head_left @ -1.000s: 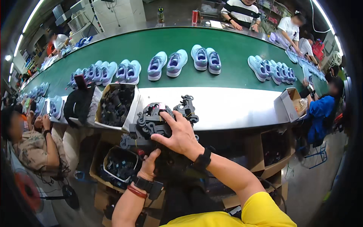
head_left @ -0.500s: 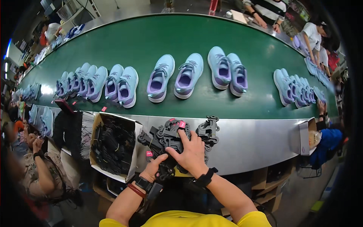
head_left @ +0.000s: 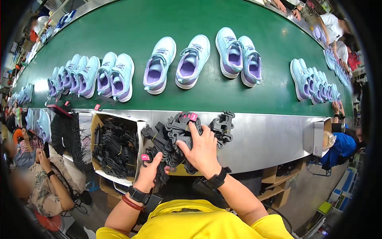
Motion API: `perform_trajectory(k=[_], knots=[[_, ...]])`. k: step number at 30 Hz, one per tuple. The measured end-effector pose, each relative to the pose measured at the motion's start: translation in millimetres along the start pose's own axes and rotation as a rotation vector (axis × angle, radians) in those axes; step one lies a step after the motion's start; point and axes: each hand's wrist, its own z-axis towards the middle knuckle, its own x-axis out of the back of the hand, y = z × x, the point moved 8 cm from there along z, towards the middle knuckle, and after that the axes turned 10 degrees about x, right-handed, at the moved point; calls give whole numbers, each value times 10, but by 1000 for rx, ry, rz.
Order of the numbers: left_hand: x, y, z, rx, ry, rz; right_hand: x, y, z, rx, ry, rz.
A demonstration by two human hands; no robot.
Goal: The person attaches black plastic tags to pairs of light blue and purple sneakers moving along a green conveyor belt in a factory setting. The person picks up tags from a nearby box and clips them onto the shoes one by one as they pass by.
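Observation:
A pile of black plastic shoe hangers (head_left: 175, 137) lies on the steel ledge in front of me, some bundled with yellow bands. My left hand (head_left: 148, 172) is closed at the pile's near left side, gripping a black hanger with a pink tag (head_left: 145, 157); its lower part is partly hidden by the fingers. My right hand (head_left: 202, 153) rests over the right part of the pile with thumb and fingers apart. Its index fingertip touches a hanger beside another pink tag (head_left: 193, 116). A separate hanger bundle (head_left: 223, 126) lies just right of my right hand.
An open white carton (head_left: 139, 131) full of black hangers stands left of the pile, beside a heap of black cords (head_left: 69, 137). Beyond the ledge, light-blue and purple sneakers (head_left: 193, 59) stand in pairs on the green belt (head_left: 179, 20). Other people work around it.
My left hand has moved slightly left, drawing the tagged hanger away from the pile. My right hand stays over the pile. The whole view has tipped, so the shoes appear higher.

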Motion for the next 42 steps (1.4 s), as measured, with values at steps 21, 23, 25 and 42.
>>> perform_trajectory(k=[21, 23, 25, 42], knots=[[-384, 483, -1014, -850, 462, 794, 1036, 792, 578, 245, 22, -45], [-533, 768, -1321, -1026, 518, 777, 1181, 1068, 898, 308, 95, -250], [-738, 1272, -1451, -1232, 565, 817, 1269, 1423, 1218, 310, 128, -398], [-1780, 2639, 690, -894, 621, 1324, 1095, 2110, 1885, 477, -120, -141]])
